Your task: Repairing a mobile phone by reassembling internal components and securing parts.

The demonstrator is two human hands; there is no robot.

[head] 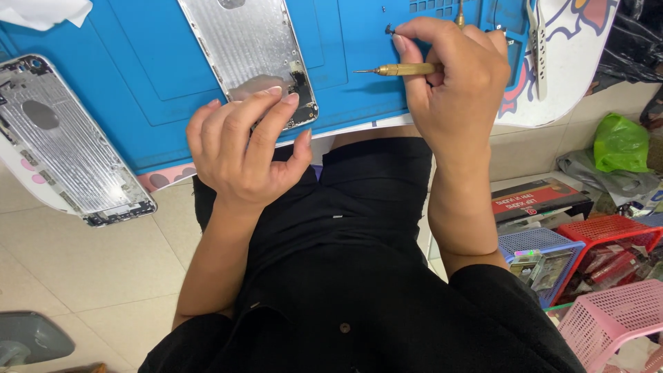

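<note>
Upper middle of head view: left hand (245, 148) steadies bare silver phone shell (250, 59) on blue mat (148, 103), fingertips pressed together on its lower edge. Upper right: right hand (456, 83) grips brass screwdriver (400, 69), thumb and forefinger pinching tiny dark part (390, 30) above mat. Judgement: keep pinch low over mat, shell pinned flat. Left edge: second shell (65, 141), ribbed, empty.
</note>
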